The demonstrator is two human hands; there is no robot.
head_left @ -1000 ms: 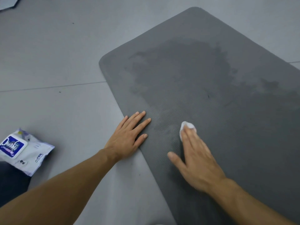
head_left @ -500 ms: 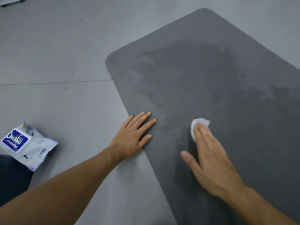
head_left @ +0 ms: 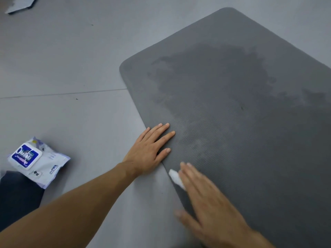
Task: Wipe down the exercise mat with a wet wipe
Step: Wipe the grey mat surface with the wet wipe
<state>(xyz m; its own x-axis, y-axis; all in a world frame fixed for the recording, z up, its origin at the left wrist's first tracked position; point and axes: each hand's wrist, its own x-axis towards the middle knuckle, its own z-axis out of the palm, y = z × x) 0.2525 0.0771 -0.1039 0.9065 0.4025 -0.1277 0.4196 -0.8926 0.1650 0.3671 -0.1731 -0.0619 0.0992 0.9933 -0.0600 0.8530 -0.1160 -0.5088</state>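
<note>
A dark grey exercise mat [head_left: 241,97] lies on the grey floor, with a darker damp patch across its upper middle. My left hand [head_left: 149,149] rests flat with straight fingers on the mat's left edge. My right hand [head_left: 209,201], blurred by motion, presses a small white wet wipe [head_left: 176,178] flat against the mat near that same edge, just below the left hand. Most of the wipe is hidden under the fingers.
A white pack of wet wipes [head_left: 35,160] with a blue label lies on the floor at the left, partly on a dark trouser leg [head_left: 18,197]. A pale flat object [head_left: 19,4] sits at the top left corner. Grey floor tiles surround the mat.
My right hand has slid the wipe back toward me and leftward, to the mat's left edge. The left hand stays pressed on the edge.
</note>
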